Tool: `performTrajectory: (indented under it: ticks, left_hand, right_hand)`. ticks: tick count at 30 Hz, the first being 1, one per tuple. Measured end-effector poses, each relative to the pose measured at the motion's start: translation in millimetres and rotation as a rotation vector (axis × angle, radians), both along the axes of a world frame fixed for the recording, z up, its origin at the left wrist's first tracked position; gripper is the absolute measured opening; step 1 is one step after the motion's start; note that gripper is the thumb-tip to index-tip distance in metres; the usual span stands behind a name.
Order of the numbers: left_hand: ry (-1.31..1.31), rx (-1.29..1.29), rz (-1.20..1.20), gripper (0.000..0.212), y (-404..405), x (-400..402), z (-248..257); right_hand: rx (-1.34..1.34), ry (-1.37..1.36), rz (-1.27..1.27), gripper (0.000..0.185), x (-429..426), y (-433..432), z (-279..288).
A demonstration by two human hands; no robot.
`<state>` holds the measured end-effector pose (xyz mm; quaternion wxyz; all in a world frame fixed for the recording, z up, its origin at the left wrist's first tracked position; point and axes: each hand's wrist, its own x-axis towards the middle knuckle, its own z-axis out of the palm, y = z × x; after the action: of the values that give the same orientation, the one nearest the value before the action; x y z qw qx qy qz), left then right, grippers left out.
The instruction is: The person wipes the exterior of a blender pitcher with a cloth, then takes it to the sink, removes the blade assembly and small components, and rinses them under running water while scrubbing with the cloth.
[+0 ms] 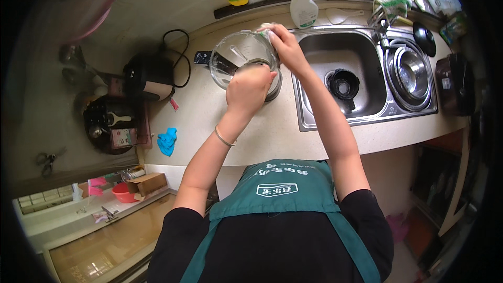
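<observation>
A clear blender jug with a black handle stands or is held over the counter left of the sink. My left hand is at the near side of the jug, its fingers curled at or over the rim; whether they grip the jug or something inside is hidden. My right hand holds a bunched white and green cloth against the jug's upper right rim. A round grey and black part shows beneath the jug, partly covered by my left hand.
The steel sink on the right holds a black round part; nested steel bowls fill the side basin. A spray bottle stands behind. A black appliance with its cord and a blue cloth are at left.
</observation>
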<state>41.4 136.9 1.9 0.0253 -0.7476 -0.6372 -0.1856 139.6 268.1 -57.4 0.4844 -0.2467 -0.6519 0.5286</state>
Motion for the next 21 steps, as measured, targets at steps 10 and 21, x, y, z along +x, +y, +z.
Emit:
performTrajectory:
  ticks: [10,21]
  left_hand:
    - [0.041,0.200,0.004,0.027,-3.7,-8.2,-4.8]
    - [0.142,0.206,-0.229,0.027,-34.8,-57.4,-2.7]
  right_hand:
    - [-0.481,-0.183,0.846,0.032,-59.5,62.7,-7.1]
    - [-0.550,-0.166,0.253,0.033,-30.5,-6.0,-99.4]
